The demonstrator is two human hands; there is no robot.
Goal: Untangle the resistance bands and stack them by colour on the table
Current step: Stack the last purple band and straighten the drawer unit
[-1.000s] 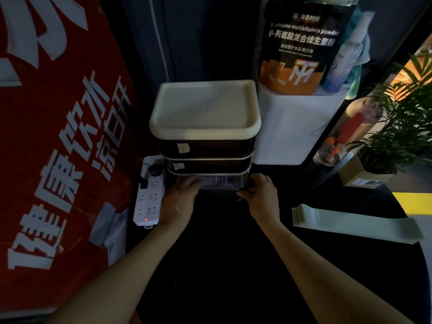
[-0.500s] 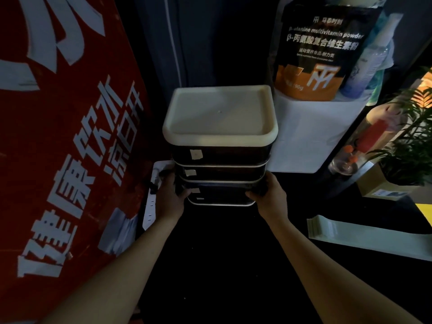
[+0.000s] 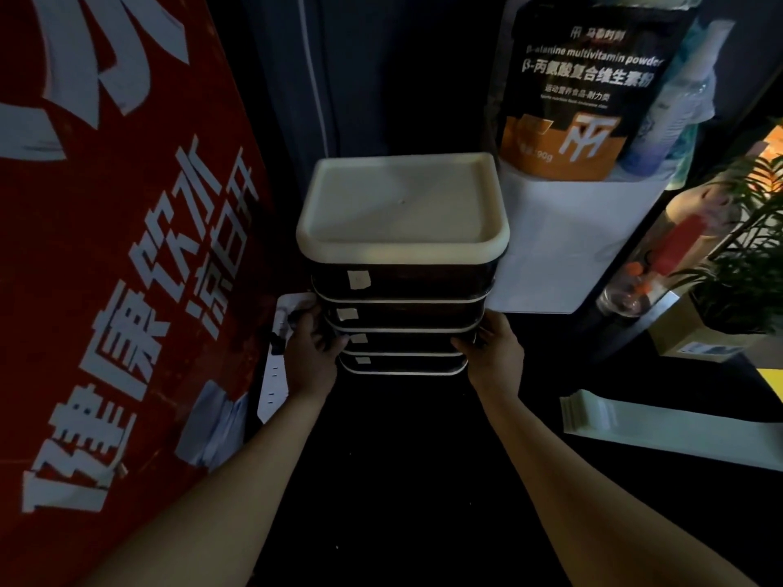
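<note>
A stack of dark drawers (image 3: 402, 315) with a cream lid (image 3: 402, 209) stands at the back of a dark desk (image 3: 402, 480). Four tiers show, each edged in white and bearing a small pale label at its front left. The left hand (image 3: 311, 353) grips the left side of the stack at the third tier, thumb on the front corner, fingers wrapped round the side. The right hand (image 3: 493, 351) grips the right side at the same height, fingertips curled onto the corner. A pale green band (image 3: 661, 430), flat and folded in layers, lies on the desk to the right, well apart from both hands; whether further bands sit inside the drawers cannot be told. A white power strip (image 3: 275, 374) lies just left of the stack, partly behind the left hand. A red banner (image 3: 106, 247) with white characters leans along the left. Behind the stack to the right, a black and orange powder pouch (image 3: 580, 86) stands on a white box (image 3: 563, 247), with a potted plant (image 3: 745, 256) at the far right.
</note>
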